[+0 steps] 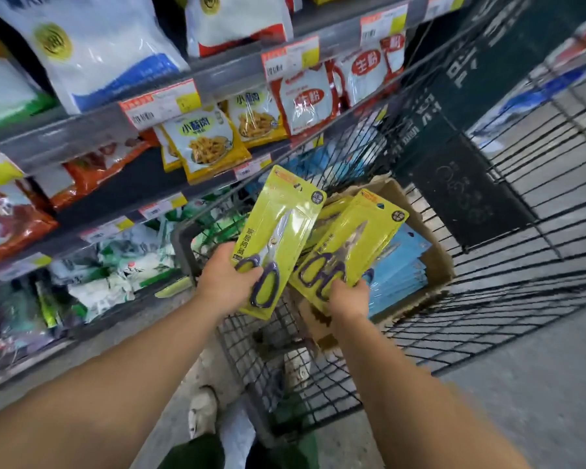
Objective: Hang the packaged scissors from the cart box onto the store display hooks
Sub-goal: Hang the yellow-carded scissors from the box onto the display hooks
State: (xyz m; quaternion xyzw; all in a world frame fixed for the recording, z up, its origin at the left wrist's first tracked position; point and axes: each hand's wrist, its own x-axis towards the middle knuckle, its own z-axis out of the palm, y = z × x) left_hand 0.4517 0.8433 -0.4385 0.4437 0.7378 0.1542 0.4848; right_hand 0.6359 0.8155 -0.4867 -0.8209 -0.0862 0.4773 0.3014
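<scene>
My left hand [225,277] grips a yellow-green scissors pack [278,231] by its lower end, holding it upright above the cart's near corner. My right hand [347,299] grips a second yellow-green scissors pack [356,238] by its bottom edge, tilted to the right just over the cardboard box [435,262]. The box sits in the wire cart [508,299] and holds more yellow packs plus a stack of blue packs [403,265]. No display hooks are in view.
Store shelves [92,130] on the left carry bagged foods and price tags. A dark panel [464,198] leans inside the cart's far end. My shoes [202,412] stand on the grey floor beside the cart's near end.
</scene>
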